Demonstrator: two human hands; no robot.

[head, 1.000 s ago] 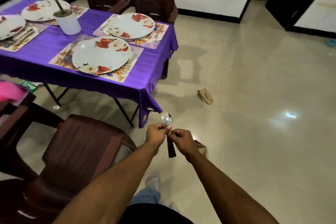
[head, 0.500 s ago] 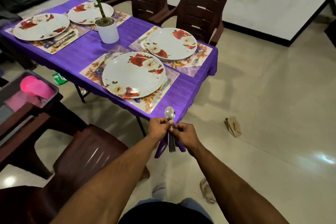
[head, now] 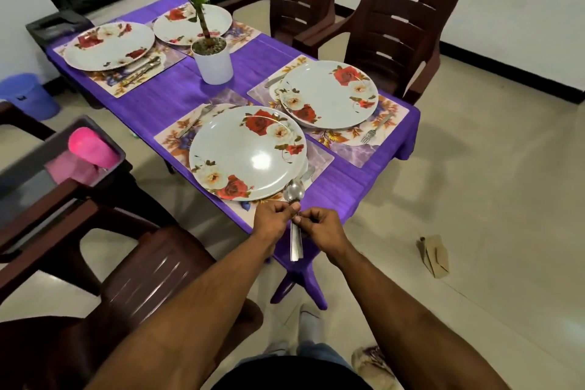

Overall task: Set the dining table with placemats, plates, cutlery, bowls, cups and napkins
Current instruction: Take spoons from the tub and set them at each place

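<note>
Closer to the bench (head: 332,196) than half a second ago: both hands, then over the cloth's hanging edge, now sit at the near corner, spoon bowl overlapping the rim of the nearest plate (head: 247,152).

Left to right:
- Blue bin (head: 28,95) on the floor at 9 o'clock, beside the bench's far-left end.
- Grey tray (head: 57,139) with a pink cup (head: 91,149) in it, on a brown chair (head: 142,279) at 8 o'clock.
- Far-left plate (head: 109,45) on a placemat (head: 136,79), cutlery (head: 142,68) lying along its near-right edge.
- White potted plant (head: 212,63) mid-bench at 12 o'clock; a fourth plate (head: 193,24) behind it.
- Nearest plate on its placemat, a fork (head: 193,122) on the mat at the plate's 10 o'clock.
- Left hand (head: 273,220) pinches the spoon (head: 294,193) at its neck, fingers curled, bowl up.
- Right hand (head: 319,229) touching the left, fingers curled round a bunch of cutlery handles (head: 296,244) that hang straight down below both hands. Can't tell how many pieces.
- Right plate (head: 329,93) at 1 o'clock, stacked on another plate; a fork (head: 373,131) on the mat at its 4 o'clock, a utensil handle (head: 274,81) poking out at 10 o'clock.
- Two brown chairs (head: 402,25) on the bench's far side.
- Brown paper bag (head: 435,255) on the floor at 3 o'clock.
</note>
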